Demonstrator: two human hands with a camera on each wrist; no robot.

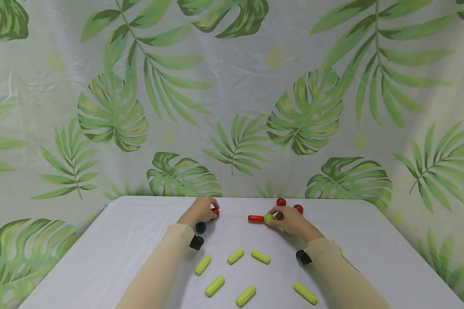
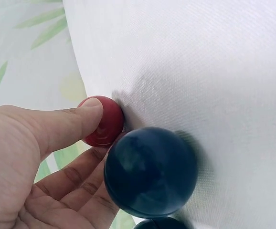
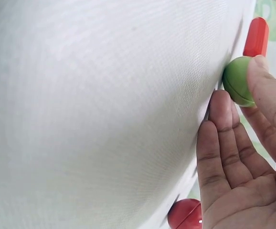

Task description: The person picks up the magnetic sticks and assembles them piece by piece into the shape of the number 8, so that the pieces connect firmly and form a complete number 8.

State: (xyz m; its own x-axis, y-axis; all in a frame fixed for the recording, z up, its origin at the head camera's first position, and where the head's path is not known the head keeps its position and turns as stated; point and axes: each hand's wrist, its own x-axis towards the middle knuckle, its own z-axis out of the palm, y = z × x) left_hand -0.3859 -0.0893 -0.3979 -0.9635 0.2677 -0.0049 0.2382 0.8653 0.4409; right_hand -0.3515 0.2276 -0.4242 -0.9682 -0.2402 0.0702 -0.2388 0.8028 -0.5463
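Near the back left of the table, my left hand point(image 1: 202, 209) pinches a red ball point(image 1: 215, 213). In the left wrist view the thumb lies on that red ball point(image 2: 110, 121). A dark blue ball point(image 2: 150, 171) sits close beside the hand, with part of another dark ball point(image 2: 159, 223) below it. Further right, my right hand point(image 1: 290, 218) holds a green ball point(image 1: 268, 219) between thumb and fingers. The green ball point(image 3: 236, 82) is at the end of a red stick point(image 1: 256, 219) that lies on the cloth. Its other fingers extend along the table in the right wrist view.
Two red balls, one at the back edge point(image 1: 281, 201) and one point(image 1: 298, 209) behind the right hand, rest on the white table point(image 1: 100, 257). Several yellow-green sticks point(image 1: 236, 256) lie scattered nearer the front. A leaf-patterned curtain point(image 1: 232, 86) hangs behind the table.
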